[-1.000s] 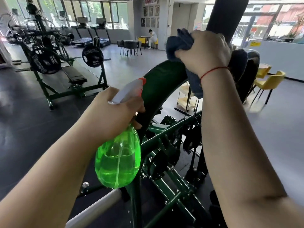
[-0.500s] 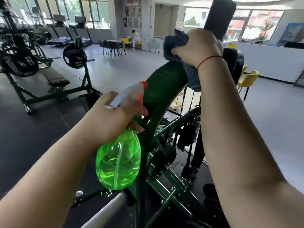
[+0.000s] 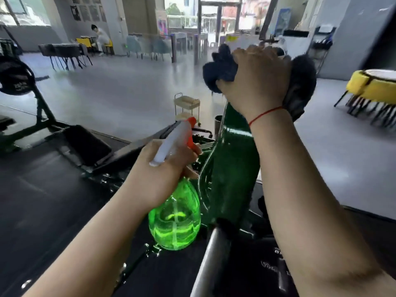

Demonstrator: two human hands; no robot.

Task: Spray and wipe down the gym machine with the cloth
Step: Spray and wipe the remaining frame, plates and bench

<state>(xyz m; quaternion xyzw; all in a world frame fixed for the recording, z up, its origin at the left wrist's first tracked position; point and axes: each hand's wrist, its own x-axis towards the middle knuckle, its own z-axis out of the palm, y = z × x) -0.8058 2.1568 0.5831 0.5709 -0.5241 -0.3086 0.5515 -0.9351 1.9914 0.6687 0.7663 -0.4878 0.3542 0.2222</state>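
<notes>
At the top of the green frame: a dark cloth (image 3: 222,70) is bunched under the right hand (image 3: 257,82), which is clenched around it and pressed onto the upper end of the gym machine (image 3: 233,168).
Right hand: closed on the cloth; a loose flap is seen hanging past the wrist on the far side.
Left hand: the left hand (image 3: 162,174) is wrapped around the neck of the spray bottle (image 3: 175,219), a finger laid by the orange trigger (image 3: 192,144); whether the trigger is being squeezed cannot be told.
Bottle: held upright just beside the curved green arm, nozzle aimed forward and away from the body.
Risk, overspray: with the nozzle pointed past the frame, mist is judged likely to be thrown onto the floor (image 3: 120,88) rather than the metal; a slick patch would be left.
Risk, cloth: the hanging flap could be caught on the machine's joints lower down if the wipe is drawn downward.
Risk, bottle: the plastic body could be knocked against the frame, being so close.
Risk, coverage: the picture is blurred by motion; parts of the frame may be missed.
</notes>
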